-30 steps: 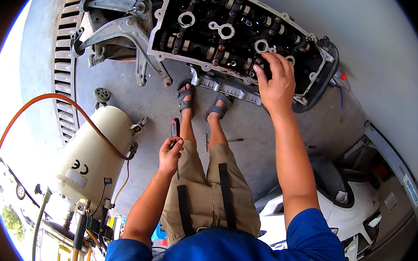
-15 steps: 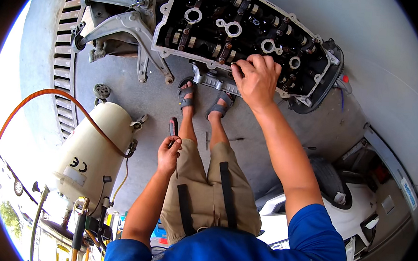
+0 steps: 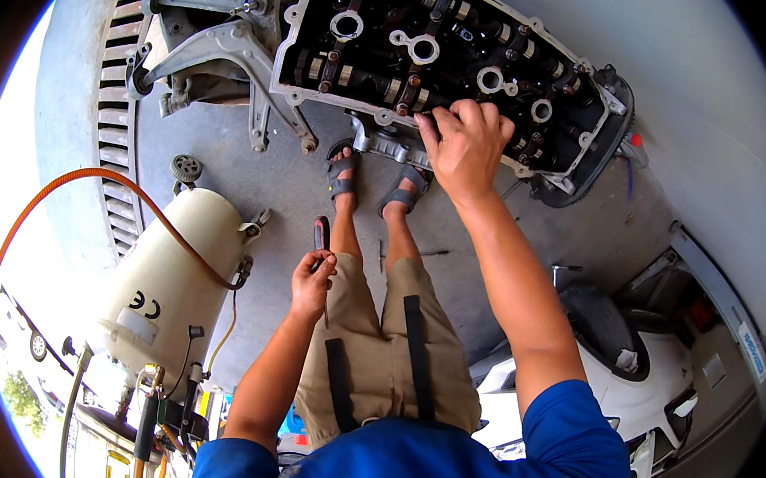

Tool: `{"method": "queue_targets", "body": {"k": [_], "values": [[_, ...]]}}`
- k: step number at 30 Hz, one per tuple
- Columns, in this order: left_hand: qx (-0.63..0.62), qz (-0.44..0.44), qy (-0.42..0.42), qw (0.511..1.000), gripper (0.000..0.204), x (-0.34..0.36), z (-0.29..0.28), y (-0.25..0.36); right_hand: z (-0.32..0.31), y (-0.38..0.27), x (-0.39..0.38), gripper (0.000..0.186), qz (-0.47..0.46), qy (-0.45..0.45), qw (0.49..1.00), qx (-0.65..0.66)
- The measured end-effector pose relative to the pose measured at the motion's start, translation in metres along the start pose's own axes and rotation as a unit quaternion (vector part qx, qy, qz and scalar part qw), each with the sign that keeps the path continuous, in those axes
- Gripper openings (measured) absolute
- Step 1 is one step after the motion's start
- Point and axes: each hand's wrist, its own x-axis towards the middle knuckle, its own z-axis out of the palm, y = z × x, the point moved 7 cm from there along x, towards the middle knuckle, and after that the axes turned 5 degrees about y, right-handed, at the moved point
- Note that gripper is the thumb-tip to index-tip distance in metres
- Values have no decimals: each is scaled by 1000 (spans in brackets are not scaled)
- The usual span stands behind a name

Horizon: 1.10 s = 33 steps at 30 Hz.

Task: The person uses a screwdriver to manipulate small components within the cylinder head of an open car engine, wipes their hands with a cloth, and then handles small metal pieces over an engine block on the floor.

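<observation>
My left hand [image 3: 312, 280] is closed around a screwdriver [image 3: 322, 235] with a black and red handle, held in front of my legs. Its handle points away from me and the thin shaft runs back toward my shorts. At the near rim of an open engine cylinder head [image 3: 383, 115], my right hand [image 3: 467, 147] has its fingers curled, thumb and forefinger close together. Whatever may be between those fingertips is hidden. Dark camshafts [image 3: 367, 82] with shiny lobes and several pale round spark plug tubes [image 3: 424, 49] show inside the cylinder head.
Metal suspension arms [image 3: 228, 46] lie left of the cylinder head. A cream tank [image 3: 171, 277] on wheels, with an orange hose [image 3: 77, 173], stands at my left. Right of me are a tyre [image 3: 599, 325] and a white car bumper [image 3: 648, 391]. Thin tools [image 3: 431, 253] lie on the floor.
The view has shifted slightly, so the cylinder head appears a little further left. My right hand stays at its near rim, thumb moved slightly. My left hand still holds the screwdriver.
</observation>
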Motion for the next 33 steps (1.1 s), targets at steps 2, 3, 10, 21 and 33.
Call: {"method": "queue_targets", "body": {"k": [2,3,10,21,33], "values": [[5,3,-1,1000,11,1,3,0,-2,1,1,19,-21,10,1000,-2],[7,0,1,1000,11,1,2,-2,-7,1,2,17,-32,30,999,14],[-1,-1,0,1000,11,-3,9,-5,-59,36,-23,7,159,91,928,325],[4,22,-17,1000,12,-12,32,13,-18,62,-68,22,471,-89,651,588],[-8,7,-5,1000,11,-7,12,9,-30,52,-32,21,278,-122,950,76]]}}
